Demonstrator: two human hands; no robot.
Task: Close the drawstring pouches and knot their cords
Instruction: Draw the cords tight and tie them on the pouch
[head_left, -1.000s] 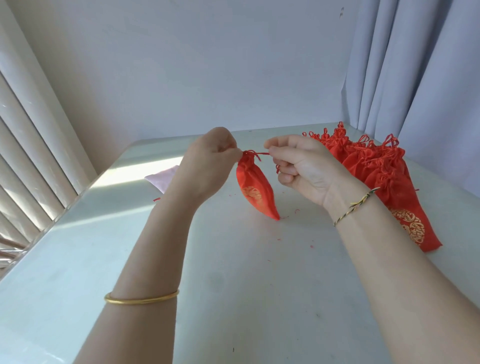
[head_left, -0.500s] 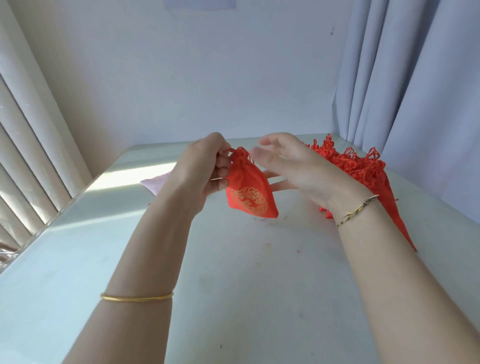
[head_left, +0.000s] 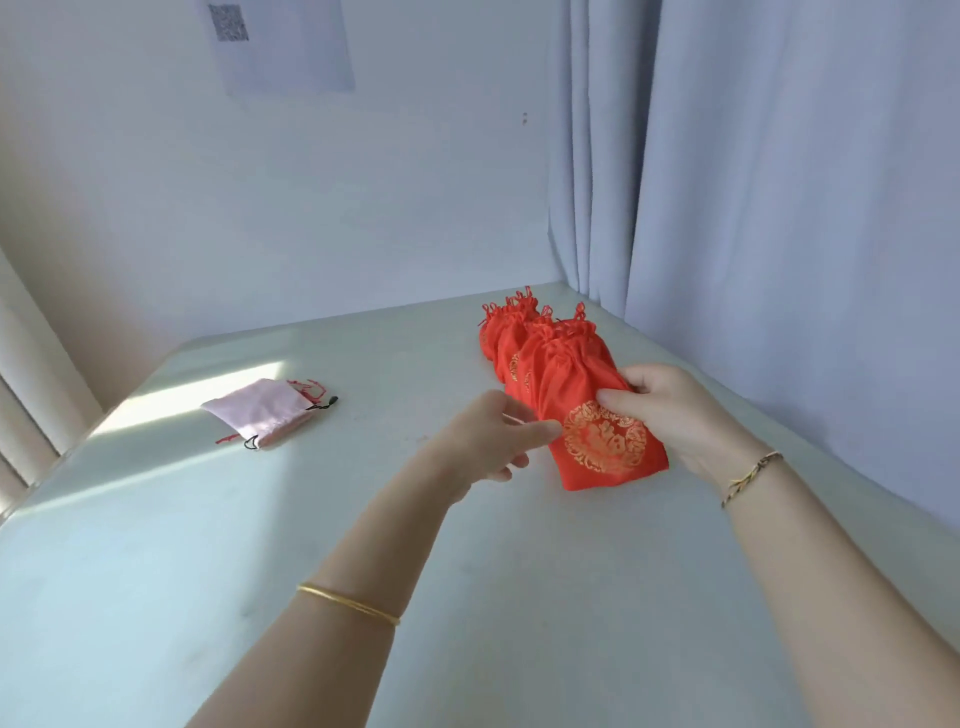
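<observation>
Moved since half a second ago: both hands, then raised with one small red pouch between them, are now down at the red pile on the right side of the table (head_left: 270, 545).

- Pink pouch (head_left: 257, 410): lies flat in a sunlit patch at the left, well apart from both hands; red and black cords trail from it.
- Paper sheet (head_left: 291, 47): on the wall, with a printed code square.
- Left hand (head_left: 488, 441): fingers straight and loosely together, tips touching the left edge of the top red pouch (head_left: 576, 395). Gold bangle (head_left: 348, 603) on the forearm.
- Top red pouch: lies lengthwise on the near end of the pile, gold round emblem up, mouth gathered at the far end. I cannot tell whether its cord is knotted.
- Pile of red pouches (head_left: 498, 338): on the table, behind and under the top one, with cord loops at their mouths.
- Right hand (head_left: 670, 410): grips the top red pouch at its right edge, thumb over the cloth, fingers curled beneath. Braided bracelet (head_left: 750, 475) at the wrist.
- Curtain (head_left: 779, 208): hangs along the right.
</observation>
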